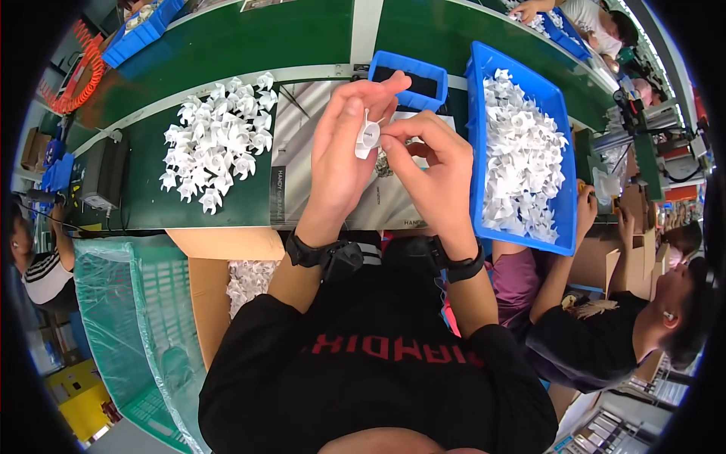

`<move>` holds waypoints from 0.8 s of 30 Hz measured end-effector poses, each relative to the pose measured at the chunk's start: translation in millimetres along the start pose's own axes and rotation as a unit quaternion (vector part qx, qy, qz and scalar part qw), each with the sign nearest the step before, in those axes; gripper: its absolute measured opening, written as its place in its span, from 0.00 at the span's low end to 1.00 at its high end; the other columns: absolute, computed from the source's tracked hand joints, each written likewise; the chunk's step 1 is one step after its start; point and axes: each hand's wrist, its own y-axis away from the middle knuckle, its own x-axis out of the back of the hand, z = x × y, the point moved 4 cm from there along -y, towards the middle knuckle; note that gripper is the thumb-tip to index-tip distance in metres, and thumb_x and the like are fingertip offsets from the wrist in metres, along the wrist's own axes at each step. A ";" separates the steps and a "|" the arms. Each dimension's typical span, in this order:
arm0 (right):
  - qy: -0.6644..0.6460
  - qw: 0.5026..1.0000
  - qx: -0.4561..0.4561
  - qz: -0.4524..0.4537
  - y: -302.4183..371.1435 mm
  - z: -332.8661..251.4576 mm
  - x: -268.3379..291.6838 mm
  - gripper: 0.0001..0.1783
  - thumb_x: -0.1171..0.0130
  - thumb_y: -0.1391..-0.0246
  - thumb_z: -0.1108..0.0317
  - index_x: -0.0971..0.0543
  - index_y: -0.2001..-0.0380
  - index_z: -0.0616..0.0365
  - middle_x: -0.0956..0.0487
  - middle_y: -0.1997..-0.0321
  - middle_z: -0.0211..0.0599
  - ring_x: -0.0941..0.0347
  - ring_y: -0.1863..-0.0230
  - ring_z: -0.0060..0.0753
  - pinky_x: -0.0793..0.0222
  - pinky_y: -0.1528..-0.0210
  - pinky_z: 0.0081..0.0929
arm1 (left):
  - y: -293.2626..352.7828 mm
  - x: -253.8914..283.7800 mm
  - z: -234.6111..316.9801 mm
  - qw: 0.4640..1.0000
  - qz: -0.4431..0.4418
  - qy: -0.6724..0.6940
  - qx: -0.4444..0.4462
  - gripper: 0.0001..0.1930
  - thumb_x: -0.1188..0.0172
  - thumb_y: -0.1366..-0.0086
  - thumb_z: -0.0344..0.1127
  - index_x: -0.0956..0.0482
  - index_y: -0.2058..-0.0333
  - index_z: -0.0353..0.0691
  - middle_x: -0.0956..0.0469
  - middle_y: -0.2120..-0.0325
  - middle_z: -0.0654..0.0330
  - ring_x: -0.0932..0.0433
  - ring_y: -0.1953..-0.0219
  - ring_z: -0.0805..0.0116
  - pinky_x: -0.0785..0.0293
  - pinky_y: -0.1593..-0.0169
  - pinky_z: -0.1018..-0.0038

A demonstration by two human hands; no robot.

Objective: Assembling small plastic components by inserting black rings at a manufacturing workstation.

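A small white plastic part [368, 136], round and cup-like with pointed flaps, sits between my hands above the work surface. My left hand [336, 147] is raised with its palm inward and holds the part between thumb and fingers. From the right, my right hand [439, 159] pinches at the part's edge with thumb and index finger. Whatever tiny piece may lie in that pinch is too small to make out. Left of my hands, a pile of similar white flower-shaped parts [219, 136] lies on the green table. A blue bin [478, 151] on the right is filled with white parts.
A small blue tray [435, 69] stands behind my hands, beside a printed grey sheet [291, 178]. Below the table edge at left are an open cardboard box [208, 303] with white pieces and a green crate [121, 318] lined with plastic. A co-worker [605, 333] sits close on the right.
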 end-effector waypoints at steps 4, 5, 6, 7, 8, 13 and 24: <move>0.004 1.000 0.013 0.005 2.3 -2.6 3.7 0.05 0.40 0.52 0.81 0.21 0.69 0.64 0.23 0.68 0.33 0.26 0.67 0.22 0.28 0.67 0.18 | 1.7 -7.9 -0.3 0.999 -0.039 -0.018 -0.023 0.14 0.63 0.27 0.38 0.33 0.52 0.36 0.30 0.47 0.44 0.37 0.38 0.58 0.46 0.35 0.64; 0.004 1.000 0.020 0.011 3.7 -3.5 5.8 0.05 0.40 0.52 0.81 0.21 0.69 0.64 0.23 0.69 0.33 0.26 0.68 0.22 0.28 0.67 0.18 | 2.5 -10.7 -1.7 0.998 -0.046 -0.024 -0.020 0.14 0.63 0.27 0.38 0.33 0.52 0.36 0.30 0.47 0.44 0.38 0.38 0.57 0.46 0.35 0.64; 0.007 1.000 0.021 0.014 4.6 -4.8 7.8 0.05 0.40 0.52 0.81 0.21 0.69 0.64 0.23 0.69 0.33 0.26 0.68 0.22 0.28 0.67 0.18 | 2.4 -14.3 -2.6 0.998 -0.055 -0.030 -0.018 0.14 0.63 0.27 0.38 0.33 0.52 0.36 0.30 0.47 0.43 0.38 0.37 0.57 0.46 0.35 0.63; 0.029 0.999 0.027 0.015 5.0 -7.5 9.6 0.06 0.40 0.53 0.81 0.21 0.69 0.64 0.23 0.70 0.34 0.26 0.69 0.22 0.28 0.68 0.18 | 1.4 -18.7 -3.4 0.997 -0.066 -0.035 -0.017 0.14 0.63 0.27 0.37 0.33 0.52 0.35 0.30 0.47 0.43 0.39 0.37 0.57 0.46 0.35 0.63; 0.052 0.998 0.034 0.017 5.1 -11.6 11.6 0.06 0.39 0.54 0.81 0.21 0.70 0.64 0.23 0.71 0.34 0.26 0.70 0.23 0.28 0.68 0.18 | 2.8 -21.6 -2.9 0.997 -0.074 -0.032 -0.018 0.14 0.63 0.27 0.37 0.33 0.52 0.35 0.30 0.47 0.43 0.39 0.37 0.57 0.46 0.35 0.63; 0.094 0.991 0.092 0.018 5.7 -13.7 17.2 0.05 0.38 0.56 0.81 0.21 0.72 0.64 0.23 0.74 0.37 0.25 0.74 0.27 0.29 0.71 0.20 | 8.1 -20.5 -9.2 0.992 -0.068 -0.096 -0.037 0.15 0.65 0.26 0.37 0.33 0.53 0.34 0.30 0.48 0.44 0.42 0.35 0.55 0.47 0.34 0.62; 0.112 0.993 0.019 -0.031 12.6 11.2 23.0 0.03 0.40 0.55 0.79 0.21 0.73 0.62 0.24 0.74 0.38 0.26 0.74 0.36 0.31 0.73 0.28 | 16.0 -0.7 -42.3 0.986 -0.049 -0.156 -0.010 0.18 0.67 0.26 0.40 0.33 0.52 0.34 0.31 0.47 0.46 0.41 0.36 0.57 0.45 0.35 0.63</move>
